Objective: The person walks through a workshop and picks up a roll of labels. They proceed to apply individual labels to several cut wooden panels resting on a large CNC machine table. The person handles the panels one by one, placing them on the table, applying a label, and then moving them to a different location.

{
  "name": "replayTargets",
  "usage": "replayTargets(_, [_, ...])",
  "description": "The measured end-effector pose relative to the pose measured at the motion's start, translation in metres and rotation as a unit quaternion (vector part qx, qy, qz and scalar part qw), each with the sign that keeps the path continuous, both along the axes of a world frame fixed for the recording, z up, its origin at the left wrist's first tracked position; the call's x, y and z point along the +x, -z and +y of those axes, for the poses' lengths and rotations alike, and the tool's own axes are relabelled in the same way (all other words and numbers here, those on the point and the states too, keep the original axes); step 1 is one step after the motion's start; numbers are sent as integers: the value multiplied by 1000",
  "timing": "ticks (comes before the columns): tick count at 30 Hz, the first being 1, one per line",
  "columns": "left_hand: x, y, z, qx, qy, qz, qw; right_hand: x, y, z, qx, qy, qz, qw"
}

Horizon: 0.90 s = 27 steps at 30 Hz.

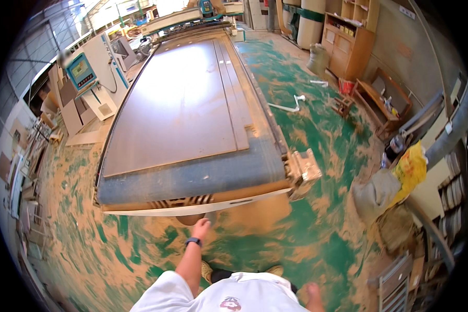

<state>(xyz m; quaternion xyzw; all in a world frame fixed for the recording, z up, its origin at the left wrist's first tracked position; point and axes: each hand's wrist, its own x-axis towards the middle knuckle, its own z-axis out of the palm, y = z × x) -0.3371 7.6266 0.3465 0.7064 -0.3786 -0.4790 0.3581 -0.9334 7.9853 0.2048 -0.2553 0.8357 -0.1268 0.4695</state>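
Note:
My left hand (200, 229), with a dark band on its wrist, is just off the near end of a long machine bed. Its fingers are curled in beside a brown, rounded-edged piece (188, 219) that shows partly below the bed's pale front edge. What the fingers hold, if anything, is hidden. Low in the picture, my right hand (313, 292) hangs by my side, away from the machine, and its fingers do not show clearly. A large brown board (177, 109), with cut lines along its right side, lies on the bed.
Blue belt (192, 179) covers the bed's near end, where a motor housing (305, 169) juts out at the right corner. A control cabinet (83, 73) stands on the left. Sawdust coats the green floor (317, 249). Sacks (377, 195) and a wooden bench (379, 106) line the right.

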Motion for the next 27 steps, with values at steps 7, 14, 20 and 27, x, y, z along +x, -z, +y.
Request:
replayTargets(7, [-251, -55, -93, -152, 137, -69, 976, -118, -51, -121, 19, 1, -41, 999])
replayTargets(14, [-294, -73, -266, -237, 26, -227, 944, -230, -62, -359, -18, -42, -18, 999])
replayTargets(20, [-320, -59, -409, -143, -64, -345, 926, -313, -106, -590, -139, -57, 20, 988])
replayTargets(27, [-293, -48, -568, -13, -307, -379, 873, -334, -157, -737, -183, -75, 6, 980])
